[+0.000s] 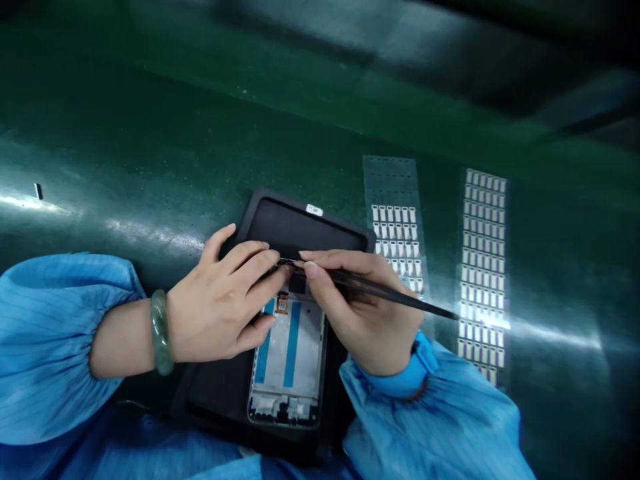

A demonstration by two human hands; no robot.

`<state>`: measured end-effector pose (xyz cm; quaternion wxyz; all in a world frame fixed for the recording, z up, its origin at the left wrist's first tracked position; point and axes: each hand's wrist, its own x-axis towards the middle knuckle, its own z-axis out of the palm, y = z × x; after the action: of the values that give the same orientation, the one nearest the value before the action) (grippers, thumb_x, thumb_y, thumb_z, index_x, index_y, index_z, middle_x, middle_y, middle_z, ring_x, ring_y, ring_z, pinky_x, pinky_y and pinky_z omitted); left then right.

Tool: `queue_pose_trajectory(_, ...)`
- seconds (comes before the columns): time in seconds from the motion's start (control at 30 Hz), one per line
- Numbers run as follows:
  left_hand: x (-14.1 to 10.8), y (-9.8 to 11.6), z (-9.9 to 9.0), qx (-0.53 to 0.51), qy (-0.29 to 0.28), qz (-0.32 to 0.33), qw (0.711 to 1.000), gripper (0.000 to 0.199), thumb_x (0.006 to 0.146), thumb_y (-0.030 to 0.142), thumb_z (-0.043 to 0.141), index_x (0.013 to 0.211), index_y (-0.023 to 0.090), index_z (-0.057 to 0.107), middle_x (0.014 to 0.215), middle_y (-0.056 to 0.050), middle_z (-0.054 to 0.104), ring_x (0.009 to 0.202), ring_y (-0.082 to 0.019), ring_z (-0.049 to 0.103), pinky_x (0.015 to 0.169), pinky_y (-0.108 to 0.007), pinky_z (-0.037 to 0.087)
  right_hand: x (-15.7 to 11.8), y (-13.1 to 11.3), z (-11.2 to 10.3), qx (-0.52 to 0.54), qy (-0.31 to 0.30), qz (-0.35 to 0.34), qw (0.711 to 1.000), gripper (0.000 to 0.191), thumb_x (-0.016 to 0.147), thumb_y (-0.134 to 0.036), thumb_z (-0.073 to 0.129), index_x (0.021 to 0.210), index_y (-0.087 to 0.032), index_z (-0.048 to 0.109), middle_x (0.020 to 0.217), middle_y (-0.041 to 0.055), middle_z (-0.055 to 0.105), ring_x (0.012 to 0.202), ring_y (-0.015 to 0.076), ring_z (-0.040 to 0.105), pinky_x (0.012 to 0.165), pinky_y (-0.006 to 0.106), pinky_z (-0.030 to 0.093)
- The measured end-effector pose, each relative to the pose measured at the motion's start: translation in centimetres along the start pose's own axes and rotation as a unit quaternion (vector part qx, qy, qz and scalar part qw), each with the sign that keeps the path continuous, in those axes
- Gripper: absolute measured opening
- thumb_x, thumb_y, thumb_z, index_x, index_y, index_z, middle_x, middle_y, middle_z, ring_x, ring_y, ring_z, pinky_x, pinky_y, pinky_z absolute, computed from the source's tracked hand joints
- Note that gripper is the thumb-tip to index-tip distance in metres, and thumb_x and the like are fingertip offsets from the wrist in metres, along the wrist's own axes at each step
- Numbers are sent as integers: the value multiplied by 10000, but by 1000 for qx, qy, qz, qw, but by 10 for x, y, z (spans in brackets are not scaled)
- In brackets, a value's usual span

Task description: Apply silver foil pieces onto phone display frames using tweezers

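An opened phone frame point(309, 347) with blue strips and a small brown flex part point(283, 304) lies on a black padded tray point(215, 393). Across its upper left side rests my left hand point(227, 300), fingers spread, fingertips touching the top edge of the frame. Dark tweezers point(390, 292) are pinched in my right hand point(370, 307), their tips at the frame's top near my left fingertips. What lies at the tips is too small and partly hidden by fingers.
Two clear sheets with rows of small white pieces, one nearer point(395, 231) and one farther right point(483, 267), lie on the green table mat point(175, 147). A small dark piece point(38, 191) is at the far left.
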<state>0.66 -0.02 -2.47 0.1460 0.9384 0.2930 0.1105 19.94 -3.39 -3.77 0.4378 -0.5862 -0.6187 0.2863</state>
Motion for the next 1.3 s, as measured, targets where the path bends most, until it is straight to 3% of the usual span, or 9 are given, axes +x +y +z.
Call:
queue_pose_trajectory(0.33, 0, 0, 0, 3, -2, 1, 1000, 433, 888, 347, 453, 1245, 118, 540, 1215, -141, 565, 1177, -308, 473, 1055, -586, 256, 0, 0, 0, 0, 12, 1, 1000, 236, 781, -161, 673, 963, -306, 630, 936, -14, 696, 860, 195, 685, 756, 335, 572)
queue_pose_trajectory(0.63, 0, 0, 0, 0, 1, 0, 1000, 434, 892, 339, 444, 1250, 111, 535, 1210, -144, 572, 1177, -308, 476, 1059, -590, 249, 2, -2, -1, -24, -1, 2, 1000, 216, 806, -180, 649, 960, -327, 611, 949, -3, 700, 877, 218, 681, 761, 374, 577)
queue_pose_trajectory(0.93, 0, 0, -1, -4, -2, 0, 1000, 428, 889, 337, 448, 1242, 112, 536, 1214, -147, 571, 1178, -307, 473, 1056, -592, 252, 5, -6, 1, -66, 1, -23, 998, 201, 778, -148, 674, 929, -271, 622, 889, -35, 699, 812, 138, 679, 709, 256, 557)
queue_pose_trajectory(1.13, 1, -1, 0, -8, -6, -1, 1000, 433, 888, 348, 448, 1247, 121, 532, 1219, -143, 564, 1184, -307, 467, 1056, -596, 248, 6, -8, 2, -65, 3, -19, 998, 145, 791, -166, 663, 903, -251, 629, 877, -10, 702, 808, 160, 681, 716, 287, 567)
queue_pose_trajectory(1.3, 0, 0, -1, -5, -12, -3, 1000, 453, 893, 344, 444, 1282, 121, 506, 1230, -144, 559, 1189, -304, 461, 1063, -601, 238, 3, -7, 2, 9, 66, 22, 998, 131, 803, -184, 663, 912, -243, 620, 883, 4, 695, 791, 162, 693, 721, 310, 589)
